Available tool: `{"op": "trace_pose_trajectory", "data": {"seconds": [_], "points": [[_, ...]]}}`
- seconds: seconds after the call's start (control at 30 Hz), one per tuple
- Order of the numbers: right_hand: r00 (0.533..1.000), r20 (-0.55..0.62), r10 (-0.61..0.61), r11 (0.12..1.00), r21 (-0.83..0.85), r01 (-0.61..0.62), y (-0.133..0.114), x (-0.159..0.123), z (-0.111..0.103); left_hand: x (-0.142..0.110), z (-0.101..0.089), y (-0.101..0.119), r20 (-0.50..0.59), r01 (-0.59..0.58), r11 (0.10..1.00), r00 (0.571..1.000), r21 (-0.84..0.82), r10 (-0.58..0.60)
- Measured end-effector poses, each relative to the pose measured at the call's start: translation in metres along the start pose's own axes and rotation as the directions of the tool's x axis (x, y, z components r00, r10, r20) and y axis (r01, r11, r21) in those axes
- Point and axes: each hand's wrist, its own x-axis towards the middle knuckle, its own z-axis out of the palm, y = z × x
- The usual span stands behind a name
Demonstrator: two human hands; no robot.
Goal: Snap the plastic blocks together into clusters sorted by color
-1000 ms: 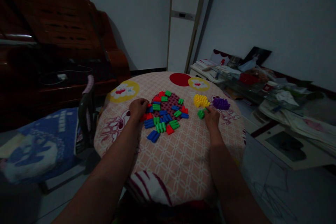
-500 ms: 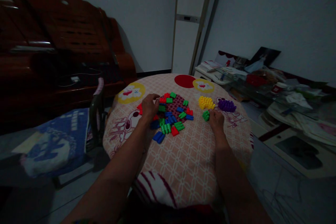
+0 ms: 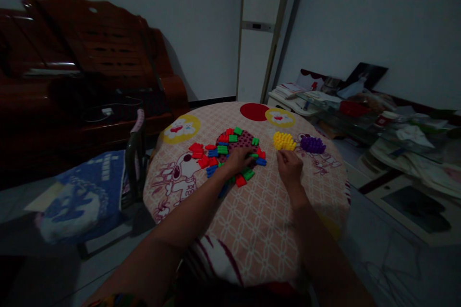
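My left hand [image 3: 238,160] reaches over a pile of small plastic building blocks, its fingers curled down at a green building block [image 3: 255,156]. The fingertips meet that block, though the grip is partly covered. My right hand [image 3: 290,169] is closed in a pinch above the cloth, just in front of a yellow cluster of joined blocks [image 3: 284,141]. The green building blocks held there half a second ago are hidden behind its fingers. A purple cluster [image 3: 312,144] lies to the right of the yellow one. Loose red blocks [image 3: 196,149] lie left of my left hand.
A patterned cloth covers the round table [image 3: 252,230]. At the left stands a chair [image 3: 135,163] with a blue cloth over its seat, before a wooden sofa [image 3: 104,48]. A cluttered glass-topped stand [image 3: 334,115] is at the right, and a tall white appliance [image 3: 256,57] stands behind.
My left hand has moved right, from the pile's left side to its right part, uncovering red blocks. My right hand has turned inward, and its green blocks have gone out of sight.
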Motion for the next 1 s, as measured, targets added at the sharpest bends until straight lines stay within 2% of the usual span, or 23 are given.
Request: {"op": "trace_pose_trajectory", "data": {"seconds": [0.07, 0.17, 0.23, 0.33, 0.43, 0.5, 0.53, 0.57, 0.63, 0.7, 0.77, 0.83, 1.0], "points": [[0.984, 0.141, -0.111, 0.993, 0.043, 0.106, -0.015, -0.003, 0.007, -0.001, -0.004, -0.001, -0.008, -0.014, 0.995, 1.000, -0.102, 0.013], [0.920, 0.317, -0.229, 0.974, 0.073, 0.217, -0.033, -0.009, 0.015, -0.002, -0.006, 0.000, -0.026, -0.025, 0.969, 0.999, -0.248, 0.019], [0.898, 0.371, -0.235, 0.971, 0.046, 0.235, -0.040, -0.011, 0.019, -0.002, -0.004, 0.002, -0.054, -0.016, 0.942, 0.999, -0.335, -0.002], [0.897, 0.394, -0.202, 0.976, 0.004, 0.218, -0.041, -0.012, 0.022, -0.004, -0.002, 0.003, -0.067, 0.013, 0.886, 0.997, -0.463, -0.050], [0.934, 0.324, -0.151, 0.989, 0.052, 0.142, -0.033, -0.009, 0.019, -0.008, -0.005, 0.005, -0.039, 0.013, 0.854, 0.999, -0.520, -0.039], [0.984, 0.177, -0.010, 0.995, 0.100, -0.008, -0.022, -0.005, 0.014, -0.011, -0.010, 0.005, -0.004, 0.000, 0.890, 1.000, -0.455, -0.002], [0.993, 0.081, 0.088, 0.987, 0.125, -0.097, -0.015, -0.002, 0.009, -0.013, -0.013, 0.005, 0.020, -0.010, 0.917, 1.000, -0.398, 0.019], [0.983, -0.017, 0.185, 0.972, 0.150, -0.181, -0.007, 0.001, 0.004, -0.015, -0.015, 0.004, 0.051, -0.022, 0.941, 0.998, -0.338, 0.042], [0.926, -0.175, 0.335, 0.935, 0.180, -0.305, 0.011, 0.007, -0.007, -0.017, -0.018, 0.001, 0.125, -0.064, 0.970, 0.988, -0.235, 0.095], [0.876, -0.251, 0.412, 0.910, 0.157, -0.384, 0.029, 0.010, -0.017, -0.019, -0.020, -0.002, 0.188, -0.113, 0.978, 0.971, -0.175, 0.146], [0.858, -0.238, 0.455, 0.890, 0.102, -0.444, 0.042, 0.011, -0.023, -0.020, -0.022, -0.005, 0.231, -0.148, 0.977, 0.956, -0.155, 0.181], [0.864, -0.171, 0.474, 0.880, 0.048, -0.473, 0.050, 0.010, -0.024, -0.021, -0.024, -0.007, 0.254, -0.157, 0.975, 0.947, -0.160, 0.194], [0.873, -0.076, 0.482, 0.875, 0.003, -0.483, 0.052, 0.008, -0.017, -0.025, -0.030, -0.008, 0.306, -0.155, 0.966, 0.928, -0.207, 0.214]]}}
